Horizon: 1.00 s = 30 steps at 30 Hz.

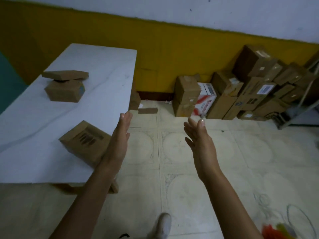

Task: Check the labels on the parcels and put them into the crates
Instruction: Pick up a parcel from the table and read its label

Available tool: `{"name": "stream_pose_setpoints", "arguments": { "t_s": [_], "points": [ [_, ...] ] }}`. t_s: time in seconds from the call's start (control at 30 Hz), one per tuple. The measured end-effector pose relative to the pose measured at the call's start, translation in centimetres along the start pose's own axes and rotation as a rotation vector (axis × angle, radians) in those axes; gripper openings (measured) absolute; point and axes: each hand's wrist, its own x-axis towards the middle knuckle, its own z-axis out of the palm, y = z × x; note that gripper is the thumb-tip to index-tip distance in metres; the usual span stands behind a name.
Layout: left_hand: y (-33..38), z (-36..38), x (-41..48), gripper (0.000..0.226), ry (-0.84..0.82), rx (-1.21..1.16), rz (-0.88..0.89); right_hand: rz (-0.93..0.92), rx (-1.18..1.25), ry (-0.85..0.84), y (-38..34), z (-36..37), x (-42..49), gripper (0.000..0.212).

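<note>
Hands both reach forward in the head view, set apart with palms turned toward each other and fingers straight, gripping nothing. The left hand (pixel 120 135) is over the near corner of the desk (pixel 96 66), and the right hand (pixel 202 140) is over the floor tiles (pixel 241 152). Three parcels remain on the desk. The labelled parcel (pixel 84 140) lies tilted just beside the left wrist with its barcode face up. Farther back, a flat parcel (pixel 65 75) rests on top of a brown parcel (pixel 64 91). Two small parcels (pixel 147 110) lie on the floor by the far end of the desk. An upright box (pixel 187 90) shows beyond the gap between the fingertips, in front of the box pile (pixel 259 87) against the wall; I cannot tell whether it is resting there or in the air. A white printed box (pixel 205 99) sits just behind it. No crate is plainly in view, so nothing can be counted as sorted. A blurred orange-yellow thing (pixel 272 230) at the lower right edge might be one, but it is too smeared to say and its contents are unreadable. A metal rack (pixel 302 100) stands at the far right, and what it holds is unclear. My judgement is that the task is well short of finished: at least the three desk parcels are left to check and place, and the labelled one is closest to hand.
</note>
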Motion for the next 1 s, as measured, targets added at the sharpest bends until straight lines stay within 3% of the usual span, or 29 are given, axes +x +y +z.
{"name": "stream_pose_setpoints", "arguments": {
  "t_s": [0.13,0.23,0.37,0.47,0.53,0.73,0.83,1.0],
  "points": [
    [0.6,2.6,6.2,0.068,0.08,-0.007,-0.047,0.079,-0.023,-0.083,-1.5,-1.0,9.2,0.087],
    [-0.1,2.0,9.9,0.077,0.187,-0.066,-0.048,0.089,-0.043,-0.195,-1.4,0.6,13.9,0.086],
    [-0.9,-0.7,15.4,0.079,0.352,-0.15,-0.043,0.103,-0.132,-0.402,-1.1,5.5,20.2,0.091],
    [-1.9,-3.6,20.3,0.077,0.462,-0.237,-0.005,0.036,-0.193,-0.545,-0.6,10.4,25.1,0.077],
    [-2.3,-5.4,24.1,0.067,0.528,-0.272,-0.007,0.021,-0.226,-0.599,-0.4,13.8,28.9,0.071],
    [-2.2,-10.1,33.4,0.041,0.735,-0.288,-0.069,0.076,-0.349,-0.757,0.0,22.1,39.1,0.079],
    [-2.3,-13.3,35.7,0.016,0.827,-0.228,-0.123,0.259,-0.286,-0.809,0.7,25.9,43.4,0.078],
    [-3.7,-18.0,37.3,0.01,1.05,-0.208,-0.177,0.454,-0.293,-0.935,3.8,32.3,48.4,0.062]
  ]
}}
